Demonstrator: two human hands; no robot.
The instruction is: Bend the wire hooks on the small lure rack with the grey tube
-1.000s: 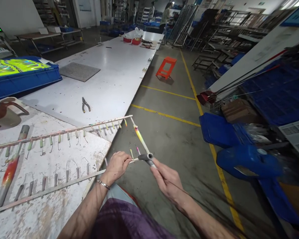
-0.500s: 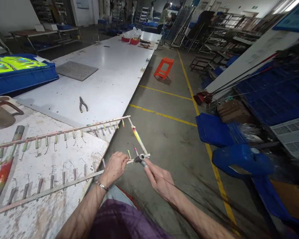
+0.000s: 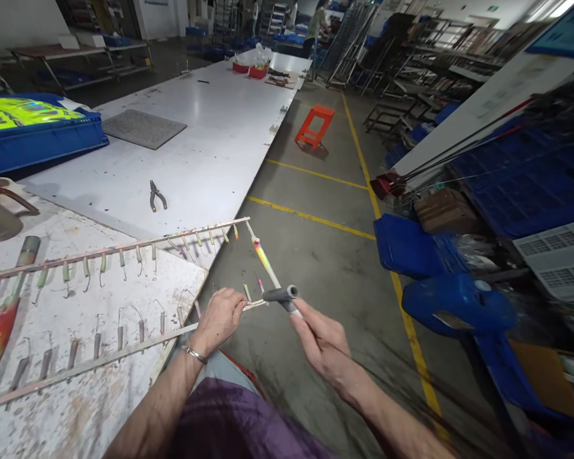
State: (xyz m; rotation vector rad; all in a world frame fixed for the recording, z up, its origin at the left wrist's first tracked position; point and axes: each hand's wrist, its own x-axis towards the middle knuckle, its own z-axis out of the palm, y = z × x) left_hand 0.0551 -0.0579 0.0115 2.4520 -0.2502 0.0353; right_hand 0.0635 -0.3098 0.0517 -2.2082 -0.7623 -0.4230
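Two long counters fill the left half of the view: a smooth white counter (image 3: pixel 210 140) running away toward twelve o'clock, and a paint-spattered counter (image 3: pixel 90 382) at about eight o'clock. On the white one lie a blue crate (image 3: pixel 38 143) of yellow-green pieces at ten o'clock, a grey mat (image 3: pixel 142 127) and a pair of pliers (image 3: pixel 155 196). An orange stool (image 3: pixel 314 125) stands on the concrete floor (image 3: pixel 335 255) at about one o'clock, beside a yellow floor line (image 3: pixel 316 220). Blue tubs (image 3: pixel 454 303) crowd the floor at three o'clock. Across the spattered counter lies a long metal hook rack (image 3: pixel 100 252), two thin bars lined with small hooks and painted sleeves, its far end jutting over the counter edge above the floor. At that overhanging end a yellow-and-pink painted rod (image 3: pixel 264 258) bridges the two bars. The left hand (image 3: pixel 220 315), a bracelet at its wrist, is closed on the end of the nearer bar, its grip pinched around the strip. The right hand (image 3: pixel 323 344), at about five o'clock from the rod, holds a short grey tube (image 3: pixel 281 294) between thumb and fingers, grip closed on its lower end. The tube lies nearly level just beside the tip of the nearer bar; whether the two touch cannot be told.
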